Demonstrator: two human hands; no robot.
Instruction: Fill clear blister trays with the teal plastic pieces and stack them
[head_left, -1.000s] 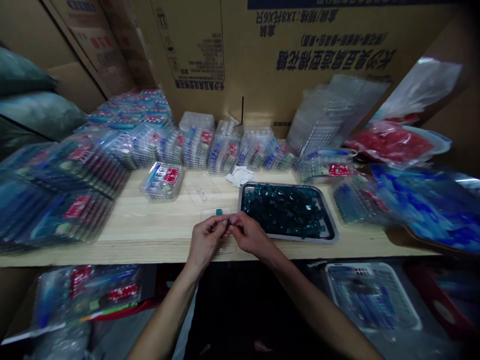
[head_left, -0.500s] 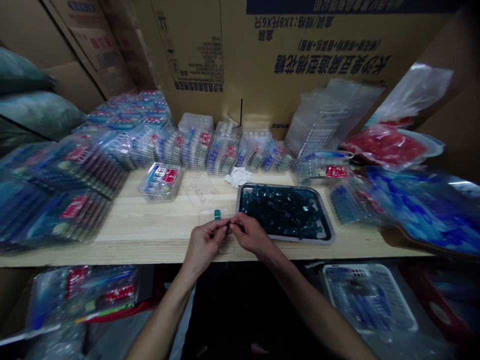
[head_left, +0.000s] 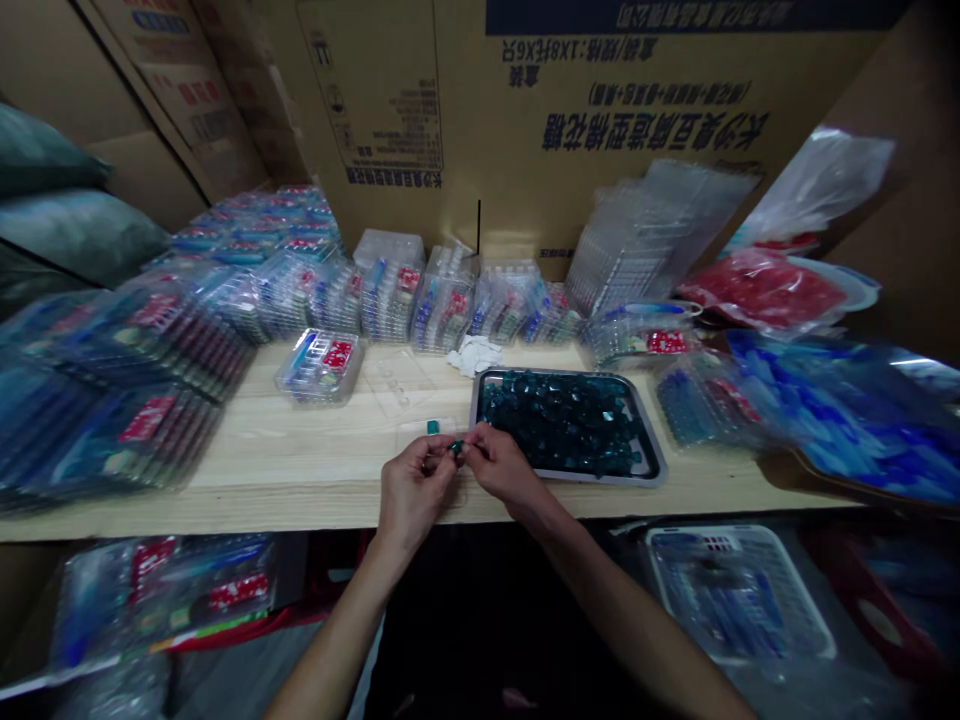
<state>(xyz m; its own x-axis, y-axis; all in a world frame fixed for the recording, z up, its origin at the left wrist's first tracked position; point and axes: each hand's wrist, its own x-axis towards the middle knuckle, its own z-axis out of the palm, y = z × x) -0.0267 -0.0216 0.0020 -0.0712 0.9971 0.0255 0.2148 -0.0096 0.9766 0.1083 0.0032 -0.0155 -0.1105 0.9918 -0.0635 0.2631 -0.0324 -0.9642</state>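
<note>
My left hand [head_left: 412, 487] and my right hand [head_left: 501, 465] meet at the front of the wooden table, fingertips closed together on a small dark green wrapped piece [head_left: 456, 447]. Both hands pinch it from either side. Under and behind them lies a clear plastic tray [head_left: 411, 432], partly hidden by my fingers, with one green piece [head_left: 433, 427] in it. Just right of my right hand, a shallow grey-rimmed tray [head_left: 654, 470] holds a heap of the same dark green shiny pieces [head_left: 559, 420].
A filled clear pack [head_left: 321, 365] and a flat clear sheet [head_left: 395, 382] lie on the table [head_left: 285, 450]. Stacked packs [head_left: 169, 420] line the left and back. Empty clear trays [head_left: 637, 235] stand behind the green heap. Blue packets [head_left: 847, 420] fill a box at right.
My fingers have shifted slightly around the green piece, which now shows more clearly between them. The view has moved a little; the tray and packs stay in place.
</note>
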